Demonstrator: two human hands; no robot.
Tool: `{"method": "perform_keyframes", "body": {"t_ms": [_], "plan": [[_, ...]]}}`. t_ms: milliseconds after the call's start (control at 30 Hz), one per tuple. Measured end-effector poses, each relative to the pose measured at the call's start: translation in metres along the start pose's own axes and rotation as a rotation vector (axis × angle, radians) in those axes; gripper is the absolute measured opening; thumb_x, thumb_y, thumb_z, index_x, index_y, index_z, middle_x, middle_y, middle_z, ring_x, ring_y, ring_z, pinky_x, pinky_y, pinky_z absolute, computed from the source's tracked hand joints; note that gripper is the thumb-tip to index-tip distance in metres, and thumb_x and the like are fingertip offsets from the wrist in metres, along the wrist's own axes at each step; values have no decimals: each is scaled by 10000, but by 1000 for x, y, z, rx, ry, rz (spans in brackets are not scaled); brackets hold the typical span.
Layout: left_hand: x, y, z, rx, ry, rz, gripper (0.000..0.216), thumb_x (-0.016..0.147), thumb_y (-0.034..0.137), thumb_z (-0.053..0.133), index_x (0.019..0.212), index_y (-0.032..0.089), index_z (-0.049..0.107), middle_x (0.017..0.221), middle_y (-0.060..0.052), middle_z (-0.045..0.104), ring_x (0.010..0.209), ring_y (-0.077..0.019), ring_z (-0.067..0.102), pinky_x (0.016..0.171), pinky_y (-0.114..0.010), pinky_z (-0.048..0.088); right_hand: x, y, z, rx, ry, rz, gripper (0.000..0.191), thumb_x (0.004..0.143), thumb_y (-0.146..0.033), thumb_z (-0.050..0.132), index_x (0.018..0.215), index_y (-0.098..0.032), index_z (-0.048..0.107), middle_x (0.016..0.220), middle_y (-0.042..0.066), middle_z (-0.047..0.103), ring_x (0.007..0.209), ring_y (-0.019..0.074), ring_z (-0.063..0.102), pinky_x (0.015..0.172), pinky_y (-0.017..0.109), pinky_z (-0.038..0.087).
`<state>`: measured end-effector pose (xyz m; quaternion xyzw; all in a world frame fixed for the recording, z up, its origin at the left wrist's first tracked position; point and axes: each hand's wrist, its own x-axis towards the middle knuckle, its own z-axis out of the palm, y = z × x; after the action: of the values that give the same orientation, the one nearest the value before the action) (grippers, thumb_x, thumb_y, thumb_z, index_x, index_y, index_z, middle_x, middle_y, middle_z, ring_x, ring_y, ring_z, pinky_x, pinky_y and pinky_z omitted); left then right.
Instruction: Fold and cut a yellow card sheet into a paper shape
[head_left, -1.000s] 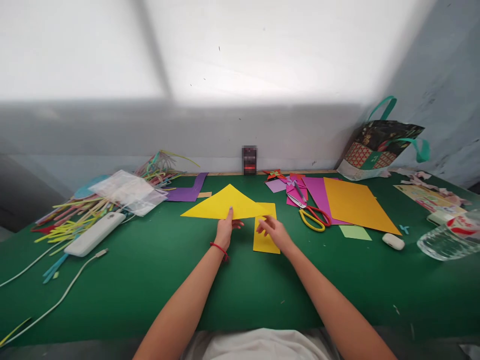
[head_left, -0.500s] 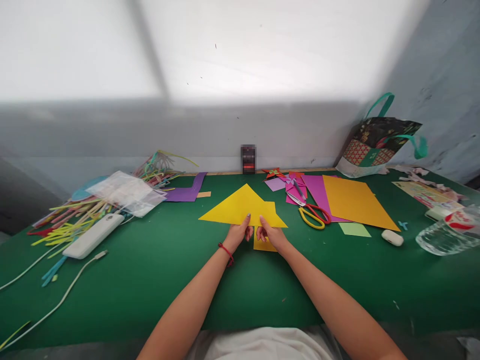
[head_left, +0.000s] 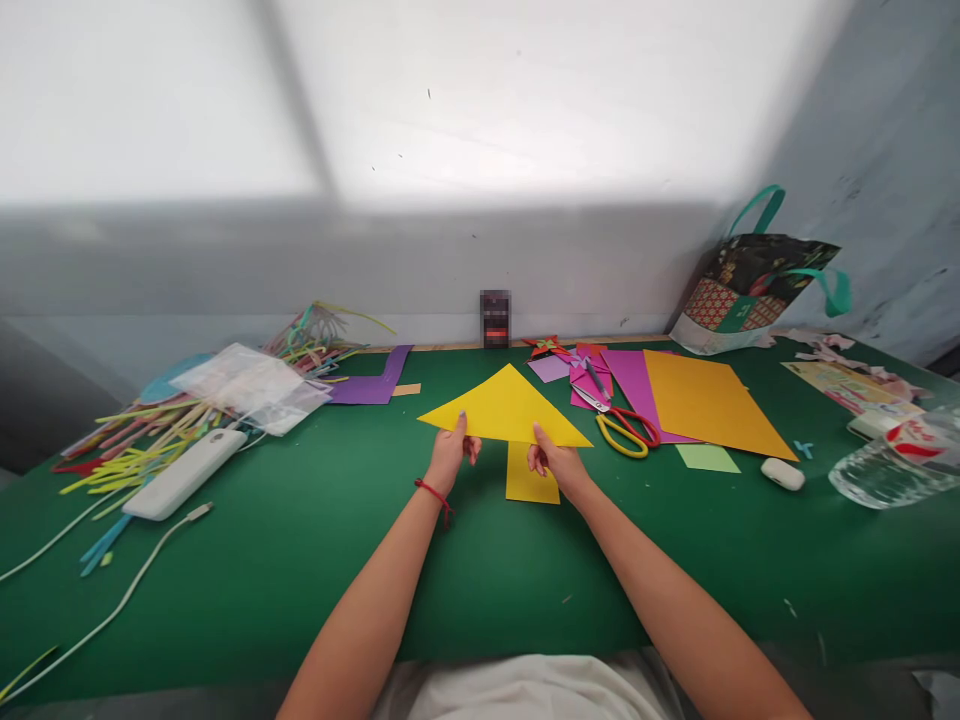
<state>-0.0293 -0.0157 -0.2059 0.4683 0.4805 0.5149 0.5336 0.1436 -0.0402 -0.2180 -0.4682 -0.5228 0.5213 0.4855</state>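
A yellow paper triangle [head_left: 507, 405] is held up between both hands, its point facing away from me and its long edge towards me. My left hand [head_left: 451, 452] pinches that long edge left of the middle, thumb on top. On the right part of the same edge, my right hand [head_left: 553, 460] is closed with its thumb on the paper. Below the triangle, a yellow paper strip [head_left: 529, 474] lies on the green table, partly hidden by the triangle and my right hand. A red cord bracelet [head_left: 435, 498] circles my left wrist.
Scissors [head_left: 624, 430] with red and yellow handles lie right of the triangle, by orange paper [head_left: 712, 405]. A white power strip-like block [head_left: 186, 474] and colourful strips [head_left: 120, 475] are at left. A plastic bottle [head_left: 892, 460] and a bag [head_left: 750, 290] stand right.
My hands have moved apart along the triangle's long edge, the left one leftward and the right one slightly rightward. The triangle has shifted a little to the right, showing more of the yellow strip.
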Motion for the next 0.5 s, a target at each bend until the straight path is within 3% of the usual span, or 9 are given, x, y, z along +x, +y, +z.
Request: {"method": "perform_keyframes", "body": {"t_ms": [67, 133, 233, 367, 500], "plan": [[3, 0, -5, -19, 61, 4, 497, 801, 506, 465, 429, 176, 460, 364, -2, 477, 288, -74, 380, 340, -209, 331, -1, 1, -4, -101, -27, -33, 539, 749, -649, 417, 528, -189, 591, 559, 51, 614, 473, 143, 528, 491, 281, 441], [8, 0, -13, -62, 147, 9, 495, 816, 483, 452, 430, 173, 454, 372, -1, 480, 298, -70, 384, 346, -201, 333, -4, 4, -5, -270, -79, -102, 477, 766, -608, 438, 822, -192, 665, 828, 78, 688, 734, 199, 629, 658, 323, 496], [13, 1, -24, -146, 266, 20, 472, 829, 464, 435, 465, 165, 464, 391, 6, 488, 317, -66, 397, 358, -189, 337, -11, 8, -2, -614, -196, -231, 514, 751, -538, 524, 1154, -221, 566, 1222, 100, 562, 1138, 247, 500, 968, 426, 367], [17, 1, -31, -182, 314, 22, 457, 808, 488, 456, 489, 161, 467, 403, 14, 490, 334, -64, 410, 370, -184, 341, -11, 14, -2, -909, -285, -291, 570, 743, -475, 568, 1241, -207, 495, 1362, 124, 414, 1276, 260, 340, 1068, 509, 152], [16, 1, -30, -171, 297, 18, 468, 791, 505, 471, 477, 158, 475, 402, 9, 496, 333, -67, 411, 370, -189, 341, 4, 17, -19, -1007, -222, -230, 558, 715, -437, 610, 1224, -239, 498, 1358, 102, 422, 1287, 261, 321, 1054, 532, 161]]}}
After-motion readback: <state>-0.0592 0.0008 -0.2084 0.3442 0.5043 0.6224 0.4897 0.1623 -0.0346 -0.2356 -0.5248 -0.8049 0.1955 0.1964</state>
